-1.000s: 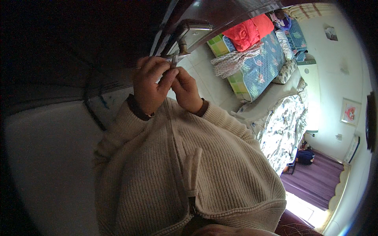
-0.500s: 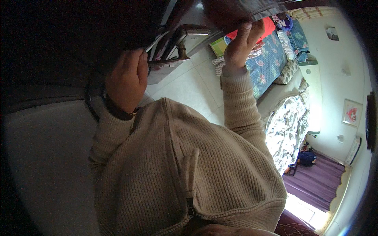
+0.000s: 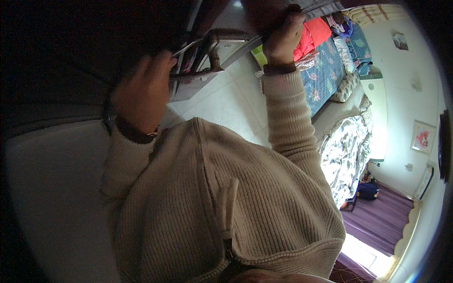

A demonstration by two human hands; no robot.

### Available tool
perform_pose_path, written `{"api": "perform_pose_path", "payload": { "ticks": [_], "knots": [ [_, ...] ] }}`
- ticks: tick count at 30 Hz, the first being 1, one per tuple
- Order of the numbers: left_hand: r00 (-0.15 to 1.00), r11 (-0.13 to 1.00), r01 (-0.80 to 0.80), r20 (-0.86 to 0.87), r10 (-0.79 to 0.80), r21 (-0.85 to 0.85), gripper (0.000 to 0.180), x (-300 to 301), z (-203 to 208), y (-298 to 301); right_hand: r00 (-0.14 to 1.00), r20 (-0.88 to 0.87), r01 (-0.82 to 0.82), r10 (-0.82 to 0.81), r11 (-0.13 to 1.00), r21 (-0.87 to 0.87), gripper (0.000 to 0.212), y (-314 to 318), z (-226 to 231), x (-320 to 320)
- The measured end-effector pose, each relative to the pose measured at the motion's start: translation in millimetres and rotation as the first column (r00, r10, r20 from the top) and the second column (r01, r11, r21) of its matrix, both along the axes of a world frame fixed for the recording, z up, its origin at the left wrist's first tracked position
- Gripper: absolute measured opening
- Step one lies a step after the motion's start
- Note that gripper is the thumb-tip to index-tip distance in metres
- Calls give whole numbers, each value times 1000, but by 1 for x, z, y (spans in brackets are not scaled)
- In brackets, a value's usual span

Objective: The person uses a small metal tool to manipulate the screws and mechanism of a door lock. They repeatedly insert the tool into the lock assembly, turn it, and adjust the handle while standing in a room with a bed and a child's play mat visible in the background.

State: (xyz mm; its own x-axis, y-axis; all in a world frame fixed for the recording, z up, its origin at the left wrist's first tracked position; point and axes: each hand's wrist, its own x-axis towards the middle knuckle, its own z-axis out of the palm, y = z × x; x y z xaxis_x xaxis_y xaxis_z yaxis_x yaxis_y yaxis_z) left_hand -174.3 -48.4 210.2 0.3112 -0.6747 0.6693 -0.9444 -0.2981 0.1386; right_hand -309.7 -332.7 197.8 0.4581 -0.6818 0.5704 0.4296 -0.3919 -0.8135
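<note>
My left hand (image 3: 142, 92), a dark bracelet at its wrist, is raised at the left against a dark mass whose details are lost in shadow. Its fingers are bent together, and what lies under their tips is hidden. Beside it, a lever handle (image 3: 214, 54) juts from a metal plate on a dark, glossy door (image 3: 186, 88). Farther right, my right hand (image 3: 283, 43) is closed at the lower edge of a dark thing with a greyish border (image 3: 323, 10). Its thumb points up; the other fingertips are hidden. Both forearms are in beige ribbed sleeves.
Pale floor tiles (image 3: 226, 101) show beyond the door. On the right stands a bed with a blue floral cover (image 3: 323, 75) and red cloth (image 3: 314, 37). Nearer are a patterned black-and-white bedcover (image 3: 347, 153) and a purple curtain (image 3: 382, 214). A framed picture (image 3: 423, 137) hangs on the wall.
My left hand has shifted slightly left and up. My right hand has moved a little up and left and turned at the wrist, uncovering more red cloth.
</note>
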Motion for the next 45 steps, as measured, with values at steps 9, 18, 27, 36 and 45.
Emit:
{"api": "perform_pose_path", "payload": {
  "ticks": [9,18,27,36,45],
  "knots": [
    [994,1000,16,104,-18,15,16,3,13,0,1000,3,8,-7,1000,-15,52,2,-5,0],
    [996,998,55,76,-56,14,16,7,12,8,1000,19,22,-21,999,-32,54,4,-10,-5],
    [999,995,-13,48,9,96,16,-3,11,2,999,35,-32,33,999,-24,64,18,10,6],
    [993,993,114,-19,-114,-14,16,-1,2,16,971,94,-205,218,970,-134,83,85,72,29],
    [995,994,101,-4,-101,29,20,-4,1,17,969,115,-210,217,975,-73,90,71,57,23]
  ]
}}
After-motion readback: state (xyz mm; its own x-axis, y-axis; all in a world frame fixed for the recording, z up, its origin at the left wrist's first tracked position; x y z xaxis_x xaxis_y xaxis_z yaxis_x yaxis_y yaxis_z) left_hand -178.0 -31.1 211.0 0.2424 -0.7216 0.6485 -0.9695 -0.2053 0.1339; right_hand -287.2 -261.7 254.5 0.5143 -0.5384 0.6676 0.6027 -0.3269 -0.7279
